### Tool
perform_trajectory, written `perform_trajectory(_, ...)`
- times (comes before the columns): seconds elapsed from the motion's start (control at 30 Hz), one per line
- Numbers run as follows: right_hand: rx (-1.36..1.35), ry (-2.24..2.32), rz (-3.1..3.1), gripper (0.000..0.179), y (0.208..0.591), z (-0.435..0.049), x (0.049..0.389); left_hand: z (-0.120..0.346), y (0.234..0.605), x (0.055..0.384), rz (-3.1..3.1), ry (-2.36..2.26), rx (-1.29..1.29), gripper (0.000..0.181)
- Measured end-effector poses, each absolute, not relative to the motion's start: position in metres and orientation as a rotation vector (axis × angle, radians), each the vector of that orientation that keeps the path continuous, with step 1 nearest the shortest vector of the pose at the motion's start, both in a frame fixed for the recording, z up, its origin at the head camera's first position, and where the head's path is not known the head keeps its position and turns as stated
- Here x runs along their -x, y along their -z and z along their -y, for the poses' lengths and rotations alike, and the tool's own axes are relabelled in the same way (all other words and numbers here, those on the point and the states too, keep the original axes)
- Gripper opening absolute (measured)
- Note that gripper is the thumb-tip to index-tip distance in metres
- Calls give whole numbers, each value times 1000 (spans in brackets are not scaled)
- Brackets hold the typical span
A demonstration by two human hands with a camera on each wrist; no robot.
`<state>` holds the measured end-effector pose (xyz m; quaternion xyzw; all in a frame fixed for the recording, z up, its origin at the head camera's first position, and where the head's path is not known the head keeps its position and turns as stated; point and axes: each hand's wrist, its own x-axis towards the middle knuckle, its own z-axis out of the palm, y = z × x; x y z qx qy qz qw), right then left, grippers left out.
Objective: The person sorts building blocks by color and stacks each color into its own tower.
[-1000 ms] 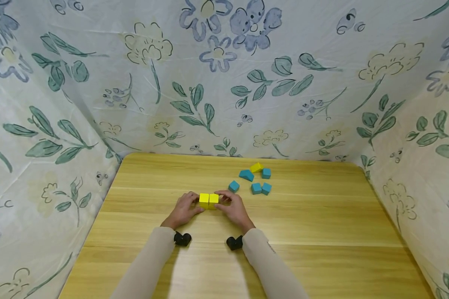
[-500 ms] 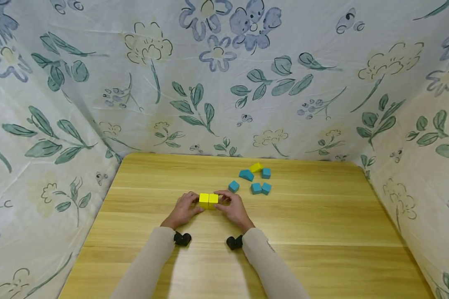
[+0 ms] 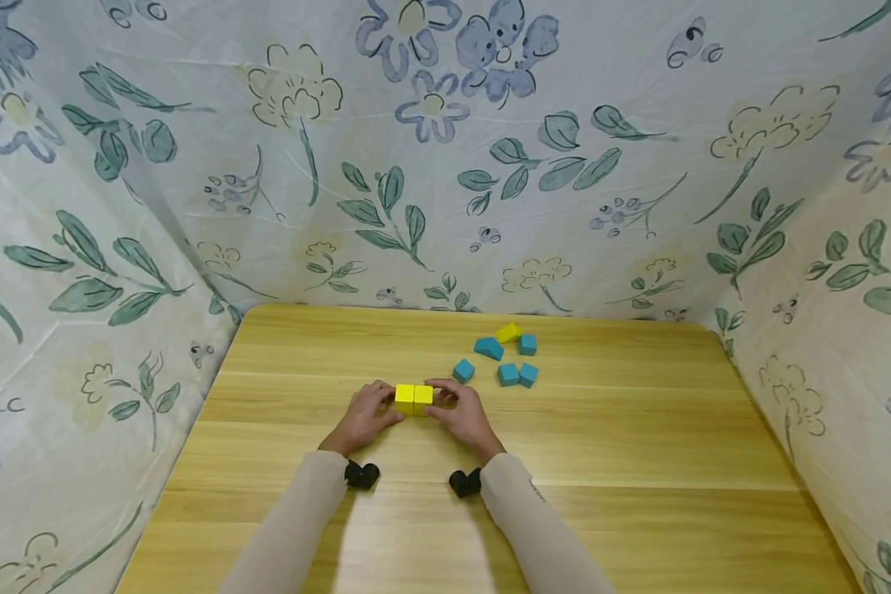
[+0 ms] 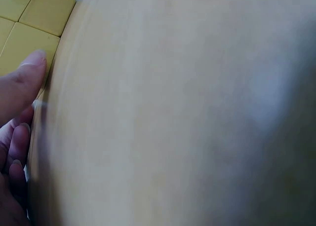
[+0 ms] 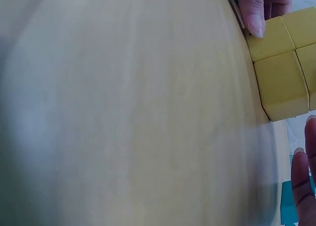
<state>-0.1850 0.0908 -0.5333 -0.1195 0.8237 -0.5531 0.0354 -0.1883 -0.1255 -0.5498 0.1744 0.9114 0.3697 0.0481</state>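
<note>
Several yellow cubes stand together in the middle, two side by side on top, the left one (image 3: 405, 398) and the right one (image 3: 423, 398). In the right wrist view, two lower cubes (image 5: 281, 85) show beneath them. My left hand (image 3: 361, 419) holds the lower left cube, its thumb (image 4: 33, 68) lying on the front face. What its index finger touches behind is hidden. My right hand (image 3: 466, 414) sits at the stack's right side. Its fingers (image 5: 300, 179) are fairly straight, with a small gap to the cubes in the right wrist view.
Behind my right hand lie a blue cube (image 3: 464, 370), a blue wedge-like block (image 3: 489, 348), a yellow block (image 3: 508, 333) and further blue blocks (image 3: 508, 374). Black wrist cameras (image 3: 362, 475) jut inward. Flowered cloth (image 3: 445, 206) walls the wooden table (image 3: 638, 429) at back and sides.
</note>
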Motion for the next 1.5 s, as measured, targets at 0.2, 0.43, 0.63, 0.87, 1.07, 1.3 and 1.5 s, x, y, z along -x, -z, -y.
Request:
perform_trajectory(0.2,329,1732,-2519,42,535,-92,180,127,550,188,-2777,-1146,-535,36)
perform_trajectory(0.43,199,1882,-2482,48,530,-106,161,127,550,188,-2781,-1131,-548,37)
perform_trajectory(0.63,131,1991,-2500,43,499,-128,143,127,550,189,-2780,-1139,-561,38)
perform_trajectory(0.87,-1,2058,-2649,41,502,-166,149,127,552,189,-2791,-1138,-572,37)
perform_trajectory(1.07,-94,2042,-2773,41,513,-197,174,127,551,188,-2785,-1125,-559,38)
perform_trajectory(1.3,-75,1854,-2846,44,507,-217,208,128,551,188,-2785,-1128,-546,38)
perform_trajectory(1.5,-105,1677,-2845,47,502,-225,241,127,550,188,-2767,-1144,-534,39)
